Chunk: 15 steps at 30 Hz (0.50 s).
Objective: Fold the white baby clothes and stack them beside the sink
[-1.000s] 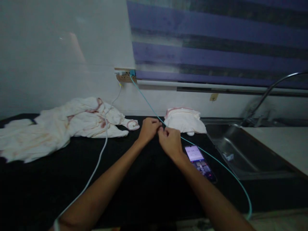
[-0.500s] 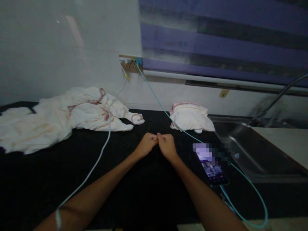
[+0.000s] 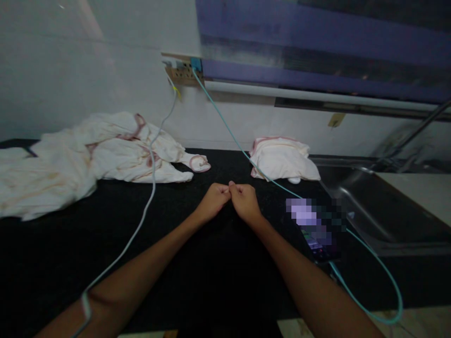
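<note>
My left hand (image 3: 215, 199) and my right hand (image 3: 244, 202) meet above the black counter (image 3: 218, 263), both closed into fists with knuckles and thumbs touching. Nothing shows in either of them. To the left lies a long heap of crumpled white cloth garments (image 3: 116, 150) with brownish stains and reddish trim. Beyond my right hand sits a folded white cloth (image 3: 283, 157) with a pink edge. A white cable (image 3: 144, 211) runs over the heap and across my left forearm.
A phone (image 3: 317, 249), partly pixelated, lies by my right forearm. Its teal cable (image 3: 221, 117) crosses the folded cloth from a wall socket (image 3: 183, 70). At right is a steel sink (image 3: 384, 211) with a faucet (image 3: 416, 131). A purple striped blind (image 3: 317, 42) hangs behind.
The view has tilted down slightly, so the wall, cloths and hands sit higher in the picture. My fists remain together in the same pose.
</note>
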Tool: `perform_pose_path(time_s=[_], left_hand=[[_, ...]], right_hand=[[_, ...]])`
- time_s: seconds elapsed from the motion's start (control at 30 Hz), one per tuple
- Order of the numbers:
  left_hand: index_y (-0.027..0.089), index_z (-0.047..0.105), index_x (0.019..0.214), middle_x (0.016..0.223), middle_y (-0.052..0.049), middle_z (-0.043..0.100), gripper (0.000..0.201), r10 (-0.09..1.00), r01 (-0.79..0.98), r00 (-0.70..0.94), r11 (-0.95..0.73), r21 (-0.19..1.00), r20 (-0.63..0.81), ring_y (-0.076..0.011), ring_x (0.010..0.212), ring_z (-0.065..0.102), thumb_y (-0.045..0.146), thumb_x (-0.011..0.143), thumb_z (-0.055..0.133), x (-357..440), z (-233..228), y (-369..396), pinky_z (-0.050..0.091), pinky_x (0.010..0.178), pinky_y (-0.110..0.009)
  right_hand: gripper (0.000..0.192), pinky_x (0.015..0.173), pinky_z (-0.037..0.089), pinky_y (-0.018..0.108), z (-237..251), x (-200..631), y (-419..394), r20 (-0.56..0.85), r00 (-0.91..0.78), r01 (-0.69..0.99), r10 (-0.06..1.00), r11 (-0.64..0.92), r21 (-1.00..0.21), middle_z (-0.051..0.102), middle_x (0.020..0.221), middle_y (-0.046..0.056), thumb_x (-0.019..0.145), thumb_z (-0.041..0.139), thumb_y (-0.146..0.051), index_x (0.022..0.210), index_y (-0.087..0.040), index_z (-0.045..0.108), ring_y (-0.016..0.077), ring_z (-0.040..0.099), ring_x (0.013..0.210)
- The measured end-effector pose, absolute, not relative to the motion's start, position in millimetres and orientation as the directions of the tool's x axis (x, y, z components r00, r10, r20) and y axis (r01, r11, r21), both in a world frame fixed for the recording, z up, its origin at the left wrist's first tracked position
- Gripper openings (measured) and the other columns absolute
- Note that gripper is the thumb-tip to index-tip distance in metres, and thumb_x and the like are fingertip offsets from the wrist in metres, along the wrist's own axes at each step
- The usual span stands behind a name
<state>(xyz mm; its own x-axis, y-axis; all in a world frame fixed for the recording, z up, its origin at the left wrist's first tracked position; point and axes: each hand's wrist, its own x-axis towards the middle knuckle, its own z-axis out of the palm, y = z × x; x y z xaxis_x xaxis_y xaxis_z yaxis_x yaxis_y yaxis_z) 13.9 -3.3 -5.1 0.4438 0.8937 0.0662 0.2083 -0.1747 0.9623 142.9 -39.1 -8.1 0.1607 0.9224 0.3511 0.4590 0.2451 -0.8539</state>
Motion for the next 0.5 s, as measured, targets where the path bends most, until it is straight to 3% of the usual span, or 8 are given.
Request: perform_pose_path(time_s=[0.13,0.33,0.5], left_hand=[[0.021,0.043,0.05,0.045,0.007,0.033,0.042,0.897,0.194,0.439,-0.157,0.968,0.057,-0.0058,0.044,0.023,0.053,0.071,0.061,14,-2,-5,0.014,0.046,-0.024],[0.018,0.053,0.047,0.041,0.003,0.043,0.035,0.876,0.176,0.481,-0.135,0.975,0.035,-0.0066,0.041,0.03,0.044,0.069,0.061,10,10,-14,0.017,0.046,-0.024],[0.02,0.045,0.045,0.04,0.005,0.035,0.038,0.877,0.161,0.479,-0.124,0.979,0.033,-0.0057,0.039,0.025,0.043,0.071,0.063,10,11,-13,0.015,0.046,-0.025]], right_hand=[[0.051,0.058,0.023,0.028,-8,143,-39,0.349,0.166,0.466,0.922,0.238,-0.852,0.045,0.052,-0.004,0.1,0.049,-0.042,0.053,-0.021,0.048,0.0111,0.04,0.055],[0.05,0.061,0.034,0.025,-6,143,-40,0.31,0.107,0.38,0.945,0.25,-0.891,0.059,0.054,-0.001,0.102,0.047,-0.039,0.062,-0.019,0.067,0.013,0.054,0.056],[0.047,0.058,0.029,0.026,-4,142,-40,0.31,0.172,0.435,0.935,0.21,-0.875,0.057,0.055,-0.002,0.1,0.053,-0.038,0.059,-0.019,0.063,0.0121,0.051,0.057]])
